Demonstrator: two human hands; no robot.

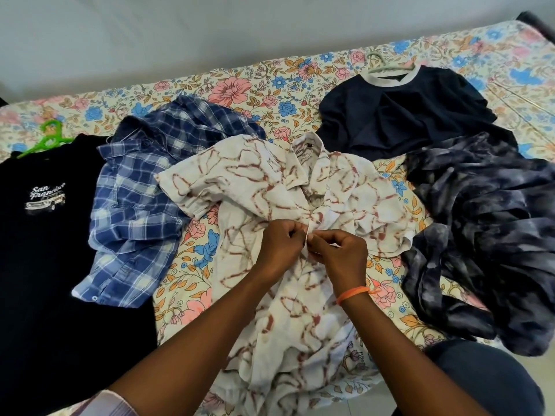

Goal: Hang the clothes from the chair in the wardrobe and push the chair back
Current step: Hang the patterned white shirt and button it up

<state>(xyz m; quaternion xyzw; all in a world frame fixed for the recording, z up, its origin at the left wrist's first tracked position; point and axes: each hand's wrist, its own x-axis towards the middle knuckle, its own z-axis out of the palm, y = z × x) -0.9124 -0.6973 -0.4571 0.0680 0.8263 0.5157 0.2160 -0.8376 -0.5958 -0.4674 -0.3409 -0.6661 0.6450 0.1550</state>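
A white shirt with a brown pattern (261,181) lies spread on the bed in front of me, collar pointing away. My left hand (280,241) and my right hand (339,250) meet over its front placket, each pinching an edge of the fabric at a button. To the left lie a blue plaid shirt (135,205) and a black T-shirt with a San Francisco print (45,235) on a green hanger (49,138). To the right lie a navy T-shirt (405,115) on a pale hanger (381,63) and a dark tie-dye garment (480,229).
The clothes rest on a floral bedsheet (270,82) that runs against a plain wall (210,31) at the back. My knee in dark trousers (480,376) is at the lower right. No chair or wardrobe is in view.
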